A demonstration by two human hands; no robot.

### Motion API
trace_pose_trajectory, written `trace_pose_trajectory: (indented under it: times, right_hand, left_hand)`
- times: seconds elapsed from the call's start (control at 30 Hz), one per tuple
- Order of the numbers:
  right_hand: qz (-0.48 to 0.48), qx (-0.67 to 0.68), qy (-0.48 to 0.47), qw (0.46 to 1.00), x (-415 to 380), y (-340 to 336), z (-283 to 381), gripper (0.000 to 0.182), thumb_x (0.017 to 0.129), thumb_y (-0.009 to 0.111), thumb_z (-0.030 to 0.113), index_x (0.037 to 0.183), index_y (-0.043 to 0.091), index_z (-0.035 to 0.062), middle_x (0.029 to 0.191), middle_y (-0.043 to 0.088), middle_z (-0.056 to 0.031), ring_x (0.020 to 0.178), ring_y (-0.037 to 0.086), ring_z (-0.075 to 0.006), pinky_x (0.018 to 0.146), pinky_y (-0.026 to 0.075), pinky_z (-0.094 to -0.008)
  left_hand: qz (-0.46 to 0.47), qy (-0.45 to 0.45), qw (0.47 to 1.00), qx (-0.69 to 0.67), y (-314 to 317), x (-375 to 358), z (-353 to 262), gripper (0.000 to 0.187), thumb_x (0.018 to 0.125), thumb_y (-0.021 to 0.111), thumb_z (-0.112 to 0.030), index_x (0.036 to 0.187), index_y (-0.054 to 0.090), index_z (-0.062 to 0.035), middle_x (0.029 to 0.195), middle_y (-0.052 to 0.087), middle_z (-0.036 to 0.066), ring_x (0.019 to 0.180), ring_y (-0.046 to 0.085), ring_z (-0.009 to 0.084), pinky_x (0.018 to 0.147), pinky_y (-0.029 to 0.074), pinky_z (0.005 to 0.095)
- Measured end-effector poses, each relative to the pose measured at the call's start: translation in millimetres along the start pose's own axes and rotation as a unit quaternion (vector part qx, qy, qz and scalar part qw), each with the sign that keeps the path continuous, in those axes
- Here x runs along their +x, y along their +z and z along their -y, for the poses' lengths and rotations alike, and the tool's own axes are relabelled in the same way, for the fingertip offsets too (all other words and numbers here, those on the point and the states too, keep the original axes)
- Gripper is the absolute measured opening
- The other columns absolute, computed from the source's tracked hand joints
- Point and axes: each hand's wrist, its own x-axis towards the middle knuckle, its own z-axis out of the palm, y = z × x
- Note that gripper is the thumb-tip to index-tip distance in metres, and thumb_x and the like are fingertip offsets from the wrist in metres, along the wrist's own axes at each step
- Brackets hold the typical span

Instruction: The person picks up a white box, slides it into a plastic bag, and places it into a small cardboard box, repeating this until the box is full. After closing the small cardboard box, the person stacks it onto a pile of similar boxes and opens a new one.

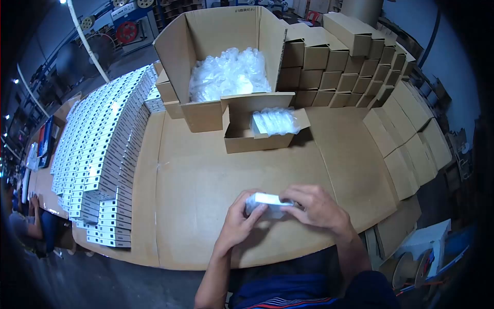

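Observation:
Over the near middle of the table, my two hands hold a small white box [268, 199] with clear plastic about its lower side. My left hand [237, 221] grips its left end, thumb in front. At the right end, the fingers and thumb of my right hand [315, 207] are closed on the box or its plastic. Beyond them stands an open brown carton [260, 143] with its flaps up. Inside it, plastic-wrapped white packs [275, 122] sit in a row, partly above the rim.
A large open carton [221, 28] full of clear plastic bags [229, 74] stands behind. White boxes [105, 136] are stacked at left, brown cartons [334, 62] at back right. Folded cartons [406, 139] line the right edge. Another person's hand [34, 201] shows far left.

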Motion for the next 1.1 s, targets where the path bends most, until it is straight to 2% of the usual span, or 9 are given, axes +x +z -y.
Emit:
trace_pose_trajectory:
  times: [0.1,0.17,0.2,0.27,0.43,0.53,0.63,0.87,1.1]
  right_hand:
    - [-0.058,0.015,0.012,0.998,27.5,-6.4,-12.3,0.021,0.083,0.08,0.008,0.098,0.068,-0.0001,0.09,0.068,-0.0133,0.075,0.065,-0.0289,0.069,0.053,-0.0384]
    - [-0.155,-0.007,-0.023,0.988,51.6,-3.6,-29.2,0.02,0.083,0.082,0.008,0.095,0.069,-0.0008,0.083,0.066,-0.0115,0.062,0.061,-0.0203,0.058,0.05,-0.0328]
    - [-0.166,-0.002,0.037,0.985,62.9,-8.0,-22.6,0.019,0.082,0.08,0.005,0.092,0.065,-0.0009,0.086,0.066,-0.0147,0.07,0.067,-0.0283,0.062,0.052,-0.0368]
    - [-0.26,-0.014,0.031,0.965,87.4,0.8,-28.5,0.018,0.082,0.081,0.003,0.09,0.065,-0.0006,0.082,0.064,-0.013,0.068,0.065,-0.0267,0.059,0.051,-0.0354]
    - [-0.372,-0.055,0.006,0.927,134.8,41.8,-50.1,0.019,0.085,0.078,0.001,0.099,0.066,0.0018,0.087,0.061,-0.0129,0.067,0.065,-0.0284,0.058,0.053,-0.0399]
    - [-0.358,-0.103,0.005,0.928,145.0,61.9,-70.5,0.021,0.088,0.075,0.003,0.106,0.065,0.0033,0.088,0.06,-0.0145,0.069,0.065,-0.034,0.059,0.054,-0.0436]
    - [-0.338,-0.124,0.028,0.933,146.5,70.7,-80.4,0.022,0.09,0.073,0.006,0.11,0.066,0.004,0.089,0.061,-0.0163,0.073,0.066,-0.0386,0.061,0.054,-0.047]
    - [-0.267,-0.187,0.145,0.934,159.0,76.9,-97.5,0.02,0.085,0.078,0.01,0.096,0.064,0.0011,0.09,0.066,-0.0193,0.082,0.066,-0.0424,0.072,0.052,-0.0498]
    - [-0.22,-0.216,0.206,0.929,172.9,78.8,-91.8,0.015,0.088,0.073,0.009,0.097,0.066,-0.0004,0.096,0.065,-0.0225,0.084,0.07,-0.0465,0.07,0.055,-0.055]
  left_hand:
    - [-0.06,0.047,0.991,0.112,-13.7,33.6,-3.9,0.036,0.104,0.061,-0.017,0.137,0.058,-0.0013,0.125,0.062,0.011,0.115,0.061,0.0207,0.095,0.051,0.0326]
    - [-0.109,0.065,0.954,0.272,-27.4,55.4,-3.3,0.05,0.104,0.06,-0.023,0.151,0.047,-0.0113,0.14,0.052,0.02,0.128,0.056,0.0362,0.105,0.049,0.0442]
    - [-0.128,0.07,0.925,0.35,-33.1,64.5,-5.6,0.053,0.104,0.061,-0.024,0.153,0.045,-0.0144,0.143,0.049,0.022,0.128,0.054,0.0396,0.105,0.049,0.0467]
    - [-0.152,0.084,0.871,0.459,-44.2,81.1,-0.6,0.063,0.101,0.063,-0.027,0.158,0.038,-0.0234,0.149,0.041,0.027,0.127,0.051,0.0493,0.105,0.047,0.0544]
    - [-0.149,0.08,0.85,0.498,-53.9,106.3,11.8,0.074,0.098,0.067,-0.028,0.161,0.031,-0.0178,0.144,0.044,0.029,0.119,0.055,0.0494,0.102,0.05,0.0538]
    - [-0.143,0.068,0.853,0.497,-54.6,108.9,17.0,0.078,0.096,0.07,-0.024,0.16,0.029,-0.0046,0.142,0.047,0.029,0.116,0.057,0.0474,0.099,0.052,0.0522]
    - [-0.147,0.076,0.858,0.487,-55.6,108.0,21.7,0.079,0.094,0.071,-0.022,0.159,0.029,-0.0021,0.141,0.047,0.029,0.115,0.058,0.0464,0.097,0.053,0.0512]
    - [-0.171,0.076,0.86,0.474,-50.0,108.3,23.4,0.081,0.093,0.072,-0.021,0.159,0.03,-0.0022,0.141,0.05,0.027,0.111,0.061,0.0445,0.092,0.056,0.0511]
    - [-0.161,0.04,0.872,0.461,-53.6,104.9,18.6,0.08,0.093,0.071,-0.021,0.16,0.03,-0.0089,0.142,0.051,0.025,0.112,0.061,0.0438,0.091,0.056,0.0506]
